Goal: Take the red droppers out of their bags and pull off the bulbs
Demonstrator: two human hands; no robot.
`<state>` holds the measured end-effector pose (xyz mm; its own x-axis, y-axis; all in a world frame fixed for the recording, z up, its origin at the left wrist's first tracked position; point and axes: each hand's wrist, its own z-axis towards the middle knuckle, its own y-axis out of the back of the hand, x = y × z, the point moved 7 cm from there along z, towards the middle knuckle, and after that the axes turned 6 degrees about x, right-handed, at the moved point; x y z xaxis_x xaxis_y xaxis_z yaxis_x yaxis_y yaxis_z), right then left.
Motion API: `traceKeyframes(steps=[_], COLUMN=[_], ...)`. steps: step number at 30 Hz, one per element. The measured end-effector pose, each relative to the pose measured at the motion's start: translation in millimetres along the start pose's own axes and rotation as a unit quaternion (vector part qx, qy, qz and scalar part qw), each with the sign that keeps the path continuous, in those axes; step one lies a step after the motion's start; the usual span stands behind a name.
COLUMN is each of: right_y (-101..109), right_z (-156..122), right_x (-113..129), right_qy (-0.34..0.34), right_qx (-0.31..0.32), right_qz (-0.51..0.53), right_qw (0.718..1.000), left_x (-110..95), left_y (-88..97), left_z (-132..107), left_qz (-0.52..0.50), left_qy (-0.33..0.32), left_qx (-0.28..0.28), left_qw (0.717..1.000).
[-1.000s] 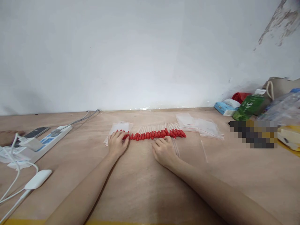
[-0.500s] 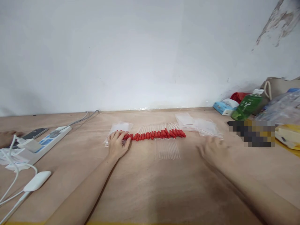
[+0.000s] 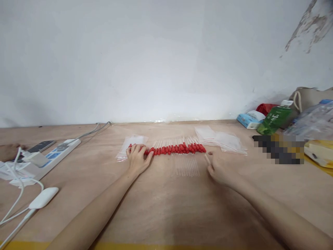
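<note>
Since half a second ago the right hand (image 3: 220,170) has been drawn back toward frame centre, one thin clear tube (image 3: 207,159) pinched in its fingers; the left hand (image 3: 137,158) is laid flat, fingers spread, gripping nothing, on the left end of one row of red-capped droppers (image 3: 179,149), too crowded to be counted; one batch of clear tubes (image 3: 186,167) lies just below; one green bottle (image 3: 273,119) is seen at right; a plywood table (image 3: 166,208) is backed by a white wall (image 3: 156,62).
</note>
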<state>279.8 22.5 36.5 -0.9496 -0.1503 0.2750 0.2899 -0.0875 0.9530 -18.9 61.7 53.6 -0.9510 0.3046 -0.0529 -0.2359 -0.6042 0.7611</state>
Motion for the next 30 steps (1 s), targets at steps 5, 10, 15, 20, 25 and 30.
traceKeyframes(steps=[5,10,15,20,25,30], right_y=[-4.8,-39.2,-40.6,-22.4,6.4,7.8], right_z=[20.8,41.7,46.2,39.3,1.8,-28.4], right_x=[59.9,77.7,70.0,55.7,52.8,71.5], right_qy=[0.039,-0.002,0.003,0.057,0.180,0.283], right_qx=[0.009,0.077,0.056,-0.025,-0.259,-0.338], right_qz=[0.079,0.143,0.154,0.186,0.118,-0.007], right_qw=[0.996,0.987,0.987,0.981,0.942,0.898], left_x=[1.5,2.9,2.8,6.3,-12.4,-52.7], left_y=[-5.5,-6.6,-5.5,4.2,15.8,13.8], left_z=[0.8,1.2,2.4,-0.7,-16.5,-37.9], left_qz=[0.001,-0.021,-0.043,-0.069,-0.186,-0.331], left_qy=[-0.004,-0.006,-0.005,0.005,-0.045,-0.138], left_qx=[0.010,0.017,0.025,-0.028,-0.047,0.078], left_qw=[1.000,1.000,0.999,0.997,0.980,0.930])
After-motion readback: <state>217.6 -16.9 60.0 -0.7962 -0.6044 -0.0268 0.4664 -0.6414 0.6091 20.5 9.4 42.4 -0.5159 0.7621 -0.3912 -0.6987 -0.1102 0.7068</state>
